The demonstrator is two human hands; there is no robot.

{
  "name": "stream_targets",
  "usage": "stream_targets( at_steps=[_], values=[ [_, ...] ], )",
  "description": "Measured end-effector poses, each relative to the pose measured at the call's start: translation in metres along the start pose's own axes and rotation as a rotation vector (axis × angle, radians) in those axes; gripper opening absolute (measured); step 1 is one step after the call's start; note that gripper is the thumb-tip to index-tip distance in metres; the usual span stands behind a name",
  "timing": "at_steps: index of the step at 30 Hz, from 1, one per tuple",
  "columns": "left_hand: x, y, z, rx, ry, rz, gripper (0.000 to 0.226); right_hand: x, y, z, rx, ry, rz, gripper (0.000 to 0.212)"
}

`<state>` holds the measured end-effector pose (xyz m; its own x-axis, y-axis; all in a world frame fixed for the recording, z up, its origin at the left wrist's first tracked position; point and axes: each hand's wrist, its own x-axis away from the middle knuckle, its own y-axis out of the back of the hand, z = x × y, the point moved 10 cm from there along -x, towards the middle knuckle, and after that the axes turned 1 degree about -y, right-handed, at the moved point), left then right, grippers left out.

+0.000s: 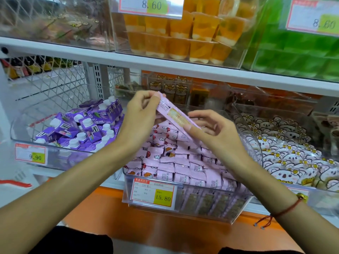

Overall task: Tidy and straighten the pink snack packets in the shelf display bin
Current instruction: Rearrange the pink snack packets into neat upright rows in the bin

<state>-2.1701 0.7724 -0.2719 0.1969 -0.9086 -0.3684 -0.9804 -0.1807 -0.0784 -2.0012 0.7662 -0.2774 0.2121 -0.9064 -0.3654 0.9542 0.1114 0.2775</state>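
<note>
**One pink packet lifted clear of the bin, pinched at both ends**

The pink snack packet (pixel 177 117) in hand looks light and thin: a long, flat foil-type sleeve that holds its line between two grips yet would likely bend or crease if squeezed mid-length. Its film surface is probably slick, so the sealed ends are the safest places to take hold, and that is where both hands have it.

The left hand (pixel 141 114) pinches the upper end between thumb and curled fingers, up near the back of the display. The right hand (pixel 213 129) holds the lower end, thumb pressed on the packet's face, the other fingers loosely fanned behind it. The packet slants down from upper left to lower right, above the heap and not touching it as far as I can tell.

Below lies the clear display bin (pixel 185 208), packed with matching pink packets (pixel 176 162): upright rows at the front, a jumbled mound toward the back. A price label (pixel 153 193) reading 15.80 sits on the bin's front wall. To the left is a bin of purple cartons (pixel 82 127); to the right, koala-print packets (pixel 289 158).
</note>
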Motion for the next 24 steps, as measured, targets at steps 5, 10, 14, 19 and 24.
stream_targets(
  at_steps=[5, 10, 14, 19, 24],
  values=[
    [0.013, -0.027, -0.02, -0.646, -0.42, 0.357, 0.052, 0.004, 0.007, -0.037, -0.437, -0.447, -0.093, 0.013],
    [0.021, -0.035, -0.023, -0.862, -0.568, 0.389, 0.04, 0.011, -0.003, -0.043, -0.523, -0.544, -0.03, 0.023],
    [0.01, -0.035, -0.009, -0.464, -0.233, 0.453, 0.029, 0.006, -0.002, -0.034, -0.61, -0.485, 0.04, 0.06],
    [0.009, -0.042, 0.004, -0.305, -0.062, 0.485, 0.02, -0.001, 0.004, -0.019, -0.416, -0.299, 0.043, 0.05],
    [0.016, -0.049, 0.017, -0.301, 0.011, 0.571, 0.024, -0.001, 0.008, -0.011, -0.25, -0.182, -0.042, 0.028]
  ],
)
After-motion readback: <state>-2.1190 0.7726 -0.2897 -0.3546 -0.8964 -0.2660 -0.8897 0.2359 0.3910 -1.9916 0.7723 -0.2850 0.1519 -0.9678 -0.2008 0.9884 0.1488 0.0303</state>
